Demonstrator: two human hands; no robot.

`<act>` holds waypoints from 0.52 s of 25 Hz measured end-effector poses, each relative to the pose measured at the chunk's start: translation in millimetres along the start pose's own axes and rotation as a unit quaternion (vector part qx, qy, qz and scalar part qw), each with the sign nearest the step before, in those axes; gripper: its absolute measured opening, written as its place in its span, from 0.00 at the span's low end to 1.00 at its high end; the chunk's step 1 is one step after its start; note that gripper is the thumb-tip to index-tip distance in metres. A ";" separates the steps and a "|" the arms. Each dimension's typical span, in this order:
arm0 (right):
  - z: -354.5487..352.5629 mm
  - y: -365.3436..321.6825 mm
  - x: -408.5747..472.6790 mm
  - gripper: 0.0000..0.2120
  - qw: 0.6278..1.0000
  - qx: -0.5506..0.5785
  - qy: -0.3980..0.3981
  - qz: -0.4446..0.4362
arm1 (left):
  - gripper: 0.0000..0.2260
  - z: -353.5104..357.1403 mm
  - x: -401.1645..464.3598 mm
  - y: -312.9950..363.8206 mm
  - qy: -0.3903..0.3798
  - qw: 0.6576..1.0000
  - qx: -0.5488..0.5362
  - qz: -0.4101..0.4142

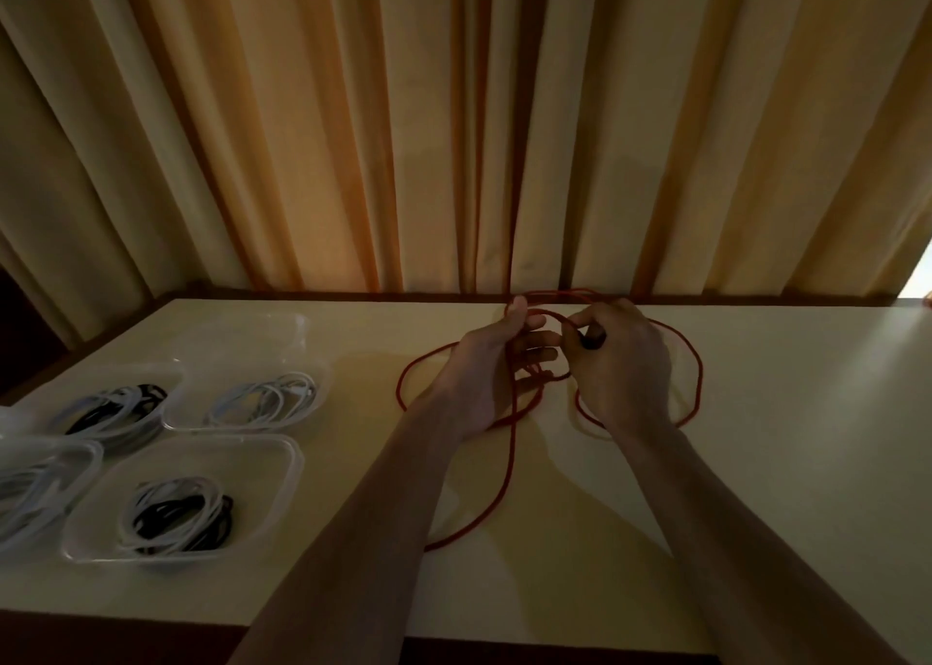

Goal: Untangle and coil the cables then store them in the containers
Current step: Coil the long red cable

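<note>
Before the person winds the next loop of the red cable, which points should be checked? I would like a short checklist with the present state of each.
1. Left hand holds the red cable: ok.
2. Right hand grips the dark plug end: ok.
3. Cable free of knots: cannot tell; strands cross between the hands.
4. Loose loops lie on the table, none hanging off the front edge: ok.
5. Free container ready: ok; the far clear container looks empty.

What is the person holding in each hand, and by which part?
Both hold the red cable. The left hand grips loops of its cord; the right hand pinches the dark plug end in its fingers.
</note>
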State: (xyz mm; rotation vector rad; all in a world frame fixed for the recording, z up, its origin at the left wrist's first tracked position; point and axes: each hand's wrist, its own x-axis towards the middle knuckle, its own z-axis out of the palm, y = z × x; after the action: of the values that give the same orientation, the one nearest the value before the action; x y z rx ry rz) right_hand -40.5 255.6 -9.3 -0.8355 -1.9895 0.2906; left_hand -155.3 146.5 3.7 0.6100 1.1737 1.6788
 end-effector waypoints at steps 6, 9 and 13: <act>-3.5 1.6 0.8 0.04 0.991 0.075 -0.014 0.112 | 0.09 1.1 0.8 -0.3 0.005 0.999 -0.046 0.002; -7.2 2.9 2.9 0.05 0.983 0.112 -0.013 0.145 | 0.12 3.3 -2.4 0.4 -0.003 0.999 -0.034 0.002; -7.0 -3.0 1.6 0.08 0.976 0.150 0.001 0.159 | 0.16 7.9 -6.5 0.1 -0.024 0.999 -0.022 -0.032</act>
State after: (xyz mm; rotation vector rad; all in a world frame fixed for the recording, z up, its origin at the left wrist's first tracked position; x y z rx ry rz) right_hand -36.6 253.6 -2.9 -0.9521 -1.7463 0.7546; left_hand -146.3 143.9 7.8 0.5757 1.1083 1.6225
